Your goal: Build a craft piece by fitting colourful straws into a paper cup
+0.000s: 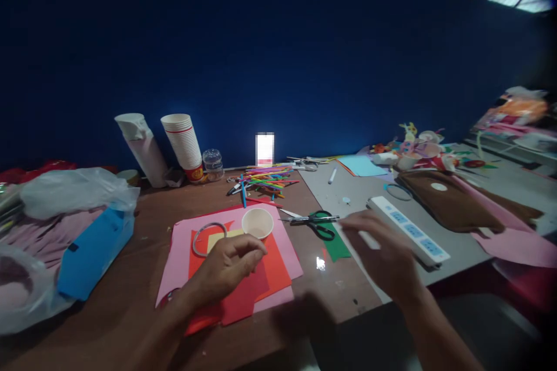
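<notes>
While the left hand (226,269) hovers with its fingertips pinched together just below a paper cup (257,224) and a grey ring (209,239), both resting on pink card (183,261) laid flat as a base, the right hand (383,249), well apart, seems to hold a white strip (368,239) — black-handled scissors (311,223) and a power strip (407,231) lie just beside it.
</notes>
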Demonstrator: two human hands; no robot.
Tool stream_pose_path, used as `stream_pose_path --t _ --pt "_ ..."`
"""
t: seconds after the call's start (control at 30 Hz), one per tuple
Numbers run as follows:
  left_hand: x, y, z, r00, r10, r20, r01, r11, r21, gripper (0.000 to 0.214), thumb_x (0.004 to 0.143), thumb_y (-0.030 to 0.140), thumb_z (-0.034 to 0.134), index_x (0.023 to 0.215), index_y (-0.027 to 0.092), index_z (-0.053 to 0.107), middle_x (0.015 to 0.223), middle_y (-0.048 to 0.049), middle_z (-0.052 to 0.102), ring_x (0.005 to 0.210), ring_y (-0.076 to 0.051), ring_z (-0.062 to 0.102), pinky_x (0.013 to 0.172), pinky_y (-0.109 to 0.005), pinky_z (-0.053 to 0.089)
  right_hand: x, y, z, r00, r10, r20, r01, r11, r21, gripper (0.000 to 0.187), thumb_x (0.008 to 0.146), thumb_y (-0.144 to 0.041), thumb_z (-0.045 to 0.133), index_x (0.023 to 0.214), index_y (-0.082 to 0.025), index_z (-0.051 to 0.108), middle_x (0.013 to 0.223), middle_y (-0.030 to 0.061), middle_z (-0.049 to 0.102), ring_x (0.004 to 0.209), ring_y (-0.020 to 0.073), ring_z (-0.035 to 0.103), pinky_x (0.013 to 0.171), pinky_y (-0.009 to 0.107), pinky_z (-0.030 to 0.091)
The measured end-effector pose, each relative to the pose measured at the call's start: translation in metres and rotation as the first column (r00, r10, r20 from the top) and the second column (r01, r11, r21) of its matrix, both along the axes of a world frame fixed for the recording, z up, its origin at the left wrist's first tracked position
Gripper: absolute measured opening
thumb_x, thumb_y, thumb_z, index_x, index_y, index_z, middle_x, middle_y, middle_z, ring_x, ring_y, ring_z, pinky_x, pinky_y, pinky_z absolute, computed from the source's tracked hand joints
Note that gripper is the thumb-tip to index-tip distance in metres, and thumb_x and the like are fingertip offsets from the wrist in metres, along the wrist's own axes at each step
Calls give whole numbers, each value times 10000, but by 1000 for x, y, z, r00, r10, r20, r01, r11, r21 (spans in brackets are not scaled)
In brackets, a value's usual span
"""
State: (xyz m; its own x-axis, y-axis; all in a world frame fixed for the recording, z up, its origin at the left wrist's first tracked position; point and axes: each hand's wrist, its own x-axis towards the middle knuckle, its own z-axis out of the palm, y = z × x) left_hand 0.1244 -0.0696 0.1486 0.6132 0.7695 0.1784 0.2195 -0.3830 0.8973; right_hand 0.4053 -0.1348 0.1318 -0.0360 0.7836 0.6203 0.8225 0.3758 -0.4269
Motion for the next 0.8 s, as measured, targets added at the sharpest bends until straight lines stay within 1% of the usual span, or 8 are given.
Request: stream_pose_path --t 0.07,0.13,0.2,0.27,0.37,0.47,0.67,0.8 --pt "13 5 -18 1000 19 -16 -16 989 148 198 823 231 463 727 167 623 619 -17 592 564 -112 543 526 -211 445 7 6 -26 998 -46 37 53 973 -223 182 856 -297 481 813 -200 629 789 40 617 733 160 575 661 282 459" --pt "21 9 -32 1000 26 10 -28 944 328 195 817 206 464 702 164 617 600 -15 587 564 -109 534 543 -211 432 13 10 -54 987 -123 105 156 897 -413 211 838 -345 481 804 -209 639 779 36 621 724 174 574 648 283 436" --pt "23 15 -43 993 79 86 -110 876 470 171 802 182 480 692 163 610 590 -13 586 550 -105 523 540 -210 420 16 11 -74 970 -160 184 231 849 -476 217 809 -374 503 894 -228 638 840 38 615 761 189 567 650 286 416" --pt "19 22 -51 970 174 168 -238 804 545 141 780 159 501 684 165 604 589 -11 587 543 -105 524 536 -213 418 15 11 -83 957 -158 243 262 829 -494 202 795 -359 514 902 -241 638 866 38 603 788 194 556 658 284 395" --pt "5 32 -61 921 293 256 -389 711 586 105 746 141 521 699 164 613 613 -17 605 580 -123 560 557 -226 442 10 12 -83 953 -128 275 259 815 -519 161 804 -289 490 804 -239 643 829 34 598 769 184 548 652 274 369" --pt "-9 39 -69 861 418 289 -507 665 548 105 743 148 520 709 158 620 647 -25 622 620 -135 585 587 -233 463 10 14 -79 957 -103 272 240 807 -540 204 819 -241 447 722 -220 625 775 30 602 728 175 545 631 269 352" --pt "-18 43 -80 784 563 263 -619 668 413 140 760 198 509 726 148 635 691 -39 637 619 -132 580 610 -238 486 33 15 -56 997 -67 -30 37 808 -587 157 827 -273 430 780 -205 564 722 -1 605 660 146 544 607 243 384" --pt "-17 43 -76 755 601 263 -654 658 375 168 765 225 501 703 152 638 649 -29 627 597 -129 575 574 -224 475 37 8 -46 987 -7 -158 -98 756 -647 158 815 -279 442 844 -214 583 706 -11 628 652 144 565 585 230 402"
